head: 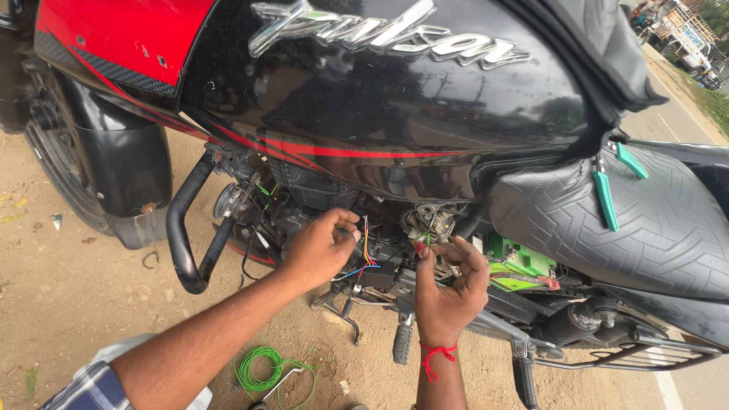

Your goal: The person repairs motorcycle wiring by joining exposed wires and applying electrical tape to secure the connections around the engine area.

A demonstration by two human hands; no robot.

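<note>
Wires [366, 250] run vertically, pinched in left hand [323, 247] fingertips; right hand [449, 285], at 3 o'clock, pinches a red connector [418, 247].

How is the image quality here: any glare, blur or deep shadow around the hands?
Head view: even daylight, sharp throughout; sky glare on the black fuel tank; the engine bay under it is dim, yet the left hand, right hand and coloured wires read clearly; slight wide-angle bending at the edges.

One head-worn camera looks down and forward from close above the motorcycle [395, 114], facing its side at engine height; the hands [323, 247] sit mid-frame, dirt ground [68, 304] below, road at right.
</note>
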